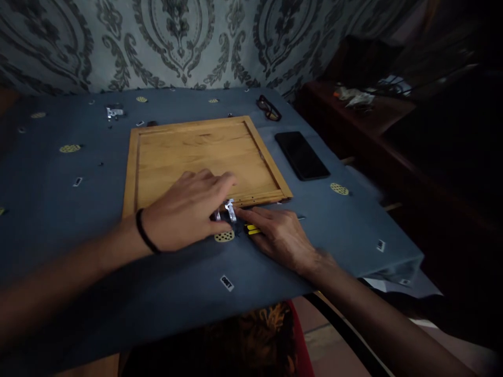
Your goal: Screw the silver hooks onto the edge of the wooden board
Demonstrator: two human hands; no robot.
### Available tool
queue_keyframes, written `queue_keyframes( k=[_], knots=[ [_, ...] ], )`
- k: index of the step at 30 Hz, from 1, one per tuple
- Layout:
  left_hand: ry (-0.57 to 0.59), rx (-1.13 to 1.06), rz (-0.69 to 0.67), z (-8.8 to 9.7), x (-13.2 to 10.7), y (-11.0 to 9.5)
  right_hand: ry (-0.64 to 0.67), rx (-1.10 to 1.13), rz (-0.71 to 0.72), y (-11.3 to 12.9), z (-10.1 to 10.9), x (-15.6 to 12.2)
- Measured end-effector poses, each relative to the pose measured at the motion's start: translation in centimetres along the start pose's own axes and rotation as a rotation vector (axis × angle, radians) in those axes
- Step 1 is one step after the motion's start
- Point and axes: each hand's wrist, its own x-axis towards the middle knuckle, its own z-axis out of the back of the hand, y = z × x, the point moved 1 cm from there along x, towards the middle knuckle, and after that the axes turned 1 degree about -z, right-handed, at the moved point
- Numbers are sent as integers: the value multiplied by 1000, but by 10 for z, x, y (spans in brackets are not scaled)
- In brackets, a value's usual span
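A wooden cabinet door [196, 152] with a raised frame lies flat on the blue cloth. A small metal hinge [230, 210] sits at its near edge, where several small dark holes show to the right. Over that edge reaches my left hand [192, 209], a dark band on its wrist, with thumb and fingers apart around the hinge; some fingertips are hidden. My right hand [281, 235] is closed around the yellow and black handle of a screwdriver [253, 229], whose thin shaft points right. The right index fingertip is at the hinge, apparently touching it.
A black phone [302, 155] lies right of the door, with dark-framed glasses [269, 107] behind it. Another metal hinge [115, 111] lies at the back left. A patterned curtain or wall covering [236, 47] borders the far edge. Dark furniture [377, 125] stands at right.
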Motion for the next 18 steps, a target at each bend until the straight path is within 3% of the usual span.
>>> queue_keyframes(
  k=[3, 7, 18],
  knots=[
    [-76, 99, 68, -10, -11, -14, 14, 7, -6, 0, -1, 0],
    [-156, 83, 95, -18, -12, -18, 18, -8, -16, 1, 0, 0],
    [-212, 63, 143, -27, -12, -18, 37, 34, -17, 1, 1, 0]
  ],
)
